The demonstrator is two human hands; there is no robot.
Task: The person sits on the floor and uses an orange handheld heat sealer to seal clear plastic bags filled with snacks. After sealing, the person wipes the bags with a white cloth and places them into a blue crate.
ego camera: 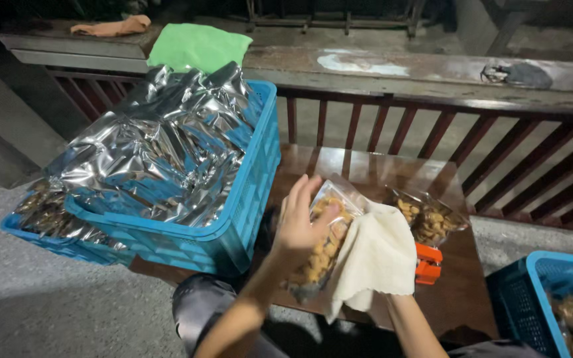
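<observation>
Left hand [302, 222] fingers clamped on clear snack bag [323, 248], thumb across its front, forearm angled up. Right hand hidden under cream cloth [376, 262] pressed against bag; finger state unclear.

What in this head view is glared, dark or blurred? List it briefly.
Head view: strong glare on the crinkled silver foil bags in the blue plastic crate; the top-left background is nearly black; the left hand, holding a clear snack pouch, looks slightly soft; the right hand is hidden under a cream cloth; the wet brown wooden table shows reflections.
</observation>
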